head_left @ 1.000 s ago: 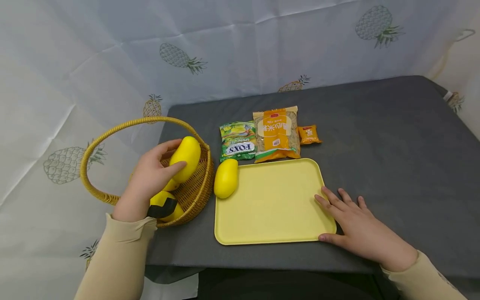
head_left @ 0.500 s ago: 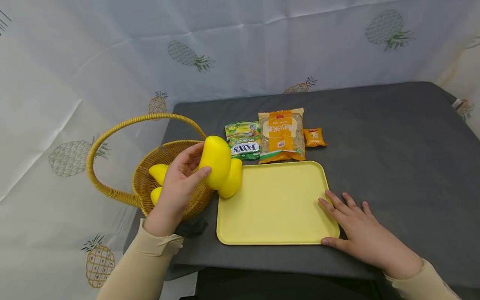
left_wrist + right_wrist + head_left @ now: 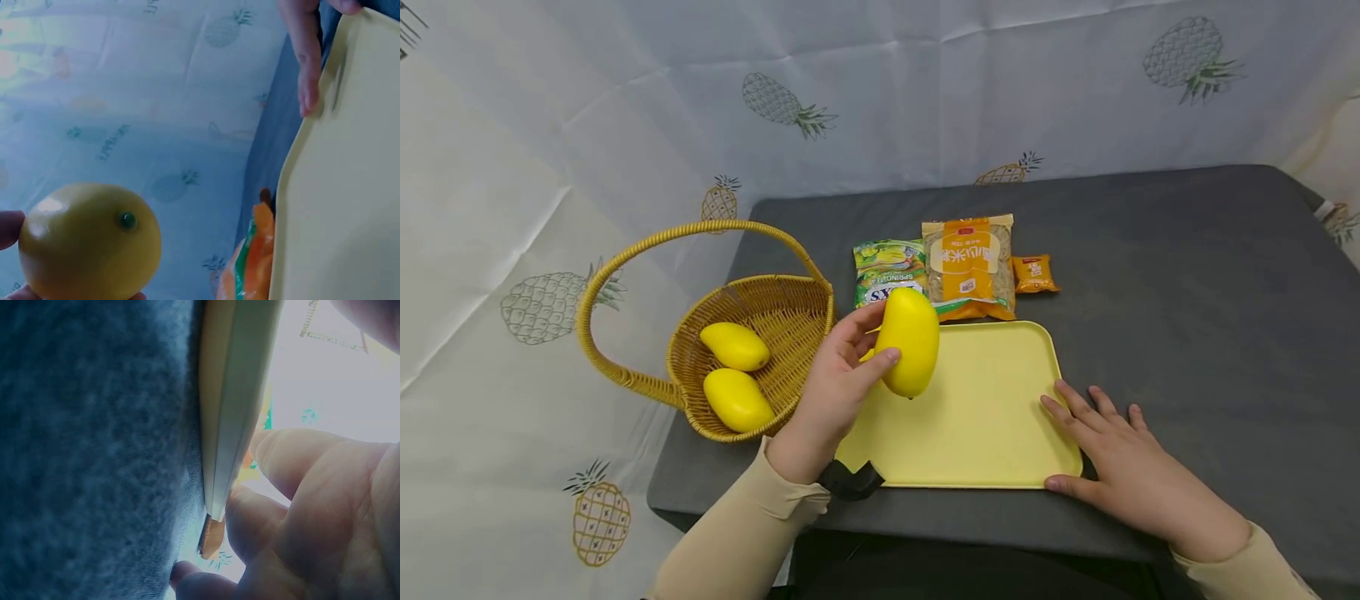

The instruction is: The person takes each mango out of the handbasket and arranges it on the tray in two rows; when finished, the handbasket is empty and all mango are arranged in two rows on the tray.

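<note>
In the head view my left hand (image 3: pixel 838 379) grips a yellow mango (image 3: pixel 912 342) and holds it above the left part of a yellow tray (image 3: pixel 985 417). The left wrist view shows this mango (image 3: pixel 87 244) end-on, with fingertips around its edge. A second mango on the tray's left side is almost wholly hidden behind my left hand. Two more mangoes (image 3: pixel 737 400) lie in a wicker basket (image 3: pixel 797 333) at the left. My right hand (image 3: pixel 1123 458) rests with spread fingers on the tray's right edge; in the right wrist view its fingers (image 3: pixel 312 462) touch the tray's rim (image 3: pixel 234 412).
Behind the tray lie a green candy bag (image 3: pixel 887 267), a larger orange and clear packet (image 3: pixel 967 262) and a small orange packet (image 3: pixel 1035 273). The basket's tall handle (image 3: pixel 625 267) arches up at the left. A grey cloth (image 3: pixel 1187 292) covers the table.
My left hand has lifted a mango out of the basket and carried it right, over the tray. Two mangoes in the basket have come into view. My right hand has stayed on the tray.
</note>
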The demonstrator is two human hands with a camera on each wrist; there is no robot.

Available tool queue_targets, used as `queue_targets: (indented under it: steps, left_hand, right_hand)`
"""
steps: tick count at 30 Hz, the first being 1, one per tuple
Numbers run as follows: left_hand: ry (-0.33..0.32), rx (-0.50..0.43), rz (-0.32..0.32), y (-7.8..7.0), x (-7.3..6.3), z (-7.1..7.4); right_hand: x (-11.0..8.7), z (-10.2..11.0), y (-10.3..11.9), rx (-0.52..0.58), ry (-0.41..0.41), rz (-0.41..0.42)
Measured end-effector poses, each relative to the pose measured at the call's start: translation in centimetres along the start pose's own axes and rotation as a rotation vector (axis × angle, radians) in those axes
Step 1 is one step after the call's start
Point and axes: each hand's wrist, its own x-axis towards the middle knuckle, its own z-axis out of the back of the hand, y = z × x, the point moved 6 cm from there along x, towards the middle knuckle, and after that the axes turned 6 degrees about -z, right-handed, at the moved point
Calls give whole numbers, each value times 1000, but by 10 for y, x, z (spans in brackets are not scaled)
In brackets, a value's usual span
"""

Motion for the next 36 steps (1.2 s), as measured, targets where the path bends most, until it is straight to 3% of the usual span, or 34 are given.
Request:
queue_targets:
  steps: [13, 19, 36]
  left_hand:
    - [20, -1, 216, 49, 20, -53]
    - [3, -22, 305, 69, 27, -70]
    - [16, 74, 341, 85, 40, -104]
  right_hand:
    - [0, 1, 1, -16, -14, -3]
    - [0, 1, 0, -22, -14, -5]
    - [1, 1, -1, -32, -18, -9]
